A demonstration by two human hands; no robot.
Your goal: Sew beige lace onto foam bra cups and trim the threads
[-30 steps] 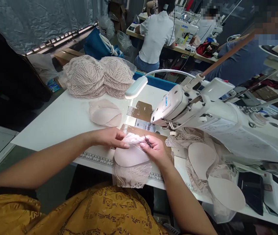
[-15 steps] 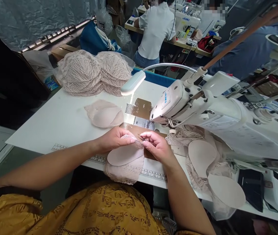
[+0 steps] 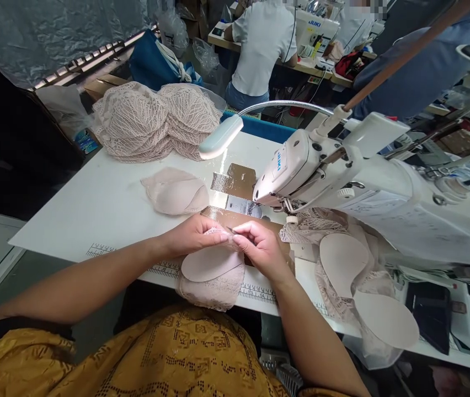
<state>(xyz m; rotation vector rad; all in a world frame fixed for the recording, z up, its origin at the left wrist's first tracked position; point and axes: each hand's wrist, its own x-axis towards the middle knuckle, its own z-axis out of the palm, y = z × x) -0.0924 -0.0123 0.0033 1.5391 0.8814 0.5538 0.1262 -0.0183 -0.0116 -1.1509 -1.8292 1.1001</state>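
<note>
My left hand pinches the top edge of a beige lace bra cup at the near edge of the white table. My right hand is closed round small thread snips, whose tips touch the same lace edge right beside my left fingers. The cup's smooth padded inside faces up, and its lace hangs over the table edge.
A white sewing machine stands to the right with a gooseneck lamp. A chain of sewn cups trails from its needle. One loose cup and a stack of lace cups lie farther back. Other people sit at machines behind.
The cup has slid a little left and nearer to me. My hands have closed together on its top edge, and the snips' tips have come up to my left fingers.
</note>
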